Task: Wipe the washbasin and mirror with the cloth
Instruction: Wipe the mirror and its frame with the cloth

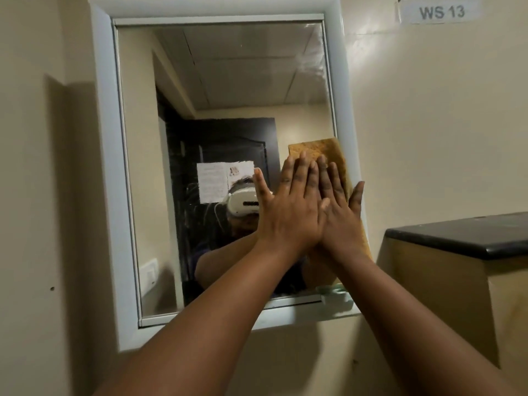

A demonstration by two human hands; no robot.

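The orange-brown cloth [328,151] lies flat against the lower right part of the mirror [228,95], its right edge running down along the pale frame [105,138]. Both hands press it to the glass with straight, spread fingers and grip nothing: the right hand [340,215] lies directly on the cloth, thumb out toward the frame, and the left hand [288,207] overlaps it from the left, with its thumb out over bare glass. Above the fingertips a strip of cloth shows. The upper right corner of the glass carries a hazy, smeared patch. The mirror hangs on a cream wall [428,124]; a small label reading "WS 13" [441,12] sits on the wall to the upper right, and a dark-topped ledge [471,235] juts out at the right, just beside the frame's lower corner.
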